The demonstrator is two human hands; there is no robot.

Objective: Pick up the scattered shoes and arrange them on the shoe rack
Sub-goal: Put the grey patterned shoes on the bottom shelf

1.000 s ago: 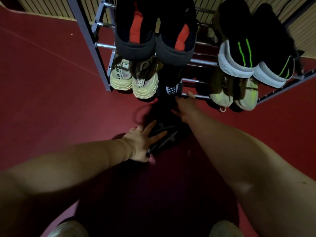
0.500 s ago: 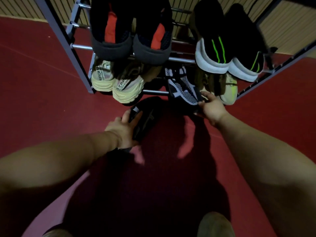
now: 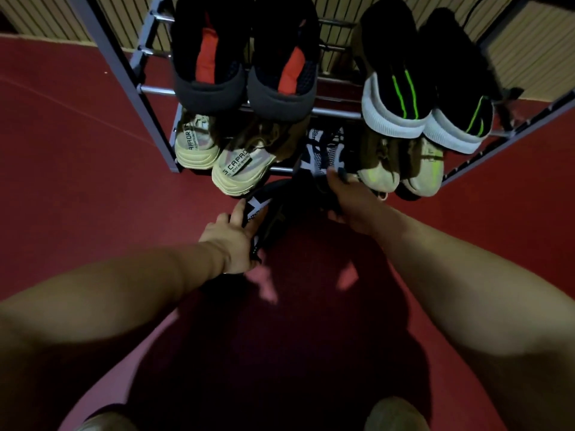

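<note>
Open red floor [image 3: 71, 157] is seen across the left of the frame, up to the grey left post of the shoe rack [image 3: 124, 73]. Just right of that post, a cream pair [image 3: 217, 157] is set on the lower shelf, the right shoe's end overhanging the front rail. Above it, a black pair with red tongues [image 3: 245, 70] is set on the upper rails.

Below the cream pair, at the centre of the frame, a dark shoe [image 3: 273, 209] is held low in front of the rack. It is gripped by the left hand [image 3: 231, 237], thumb on top and fingers curled round its near edge. Its far end is just beside the cream shoe's overhang, in shadow.

On the lower shelf a narrow gap between the cream pair and a tan pair [image 3: 401, 169] is taken up by a black-and-white shoe [image 3: 323, 150]. Its near end is gripped by the right hand [image 3: 351, 200], thumb on top and fingers curled beneath. The hand is touching the tan pair's left shoe.

Above the tan pair, a black pair with green stripes [image 3: 432, 107] and white soles is set on the upper rails. The rack's right rail [image 3: 510, 132] is seen running to the upper right of the frame, with more bare floor below it.
</note>
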